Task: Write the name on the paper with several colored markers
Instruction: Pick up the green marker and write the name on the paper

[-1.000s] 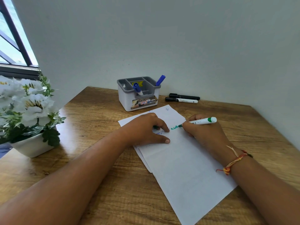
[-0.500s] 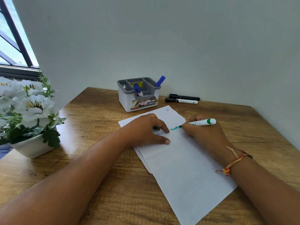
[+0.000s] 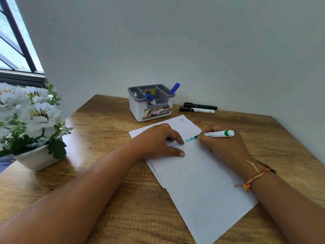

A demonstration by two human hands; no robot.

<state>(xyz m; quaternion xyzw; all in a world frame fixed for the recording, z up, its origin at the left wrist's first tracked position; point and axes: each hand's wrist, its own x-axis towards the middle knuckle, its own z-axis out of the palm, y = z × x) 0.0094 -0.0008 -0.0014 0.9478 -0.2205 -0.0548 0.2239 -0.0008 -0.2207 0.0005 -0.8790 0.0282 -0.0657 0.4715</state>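
Organizer, grey and white, far centre of table: two blue markers upright in separate compartments.

Left hand: bent fingers on paper. A green bit shows beneath them; whether they grip it is unclear. Blue writing is partly covered.

Right hand: pinches the green marker. It lies nearly level, left to right, tip leftward on the paper at the green lettering.

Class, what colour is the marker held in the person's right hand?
White barrel with a green end; the marker shows best in the head view.
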